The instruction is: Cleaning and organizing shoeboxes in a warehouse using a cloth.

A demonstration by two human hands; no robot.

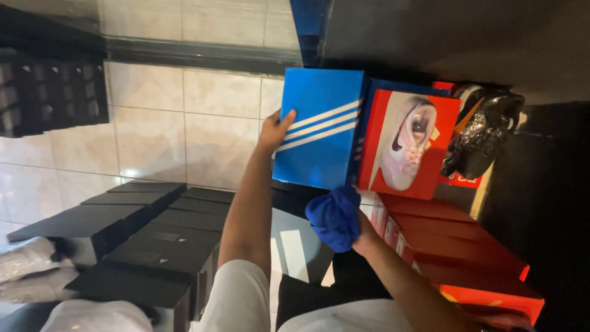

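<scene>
Pale glossy floor tiles (184, 129) fill the view from nine to twelve o'clock, with a dark metal strip (203, 55) running across them near the top and a black crate-like block (52, 92) at ten o'clock.

Near the centre of the view I hold up a blue shoebox with three white stripes (319, 126). My left hand (275, 130) grips its left edge, thumb laid over the front face and the other fingers behind it, out of sight. My right hand (362, 237), at six o'clock from the box, is closed around a bunched blue cloth (335, 218), and the cloth touches the box's lower right corner. My two hands are well apart, one on each side of the box.

Just beside the blue box, at three o'clock from it, stands a red shoebox showing a picture of a pale pink shoe (409, 144), with a darker blue box edge (399, 86) showing behind it. Farther right, at two o'clock, dark shiny shoes (485, 132) sit in shadow. Below them, toward four and five o'clock, a row of red boxes (455, 246) is stacked.

At seven and eight o'clock lie several black shoeboxes (153, 233) packed side by side, and a crumpled white plastic bag (27, 264) lies at the left edge.
</scene>
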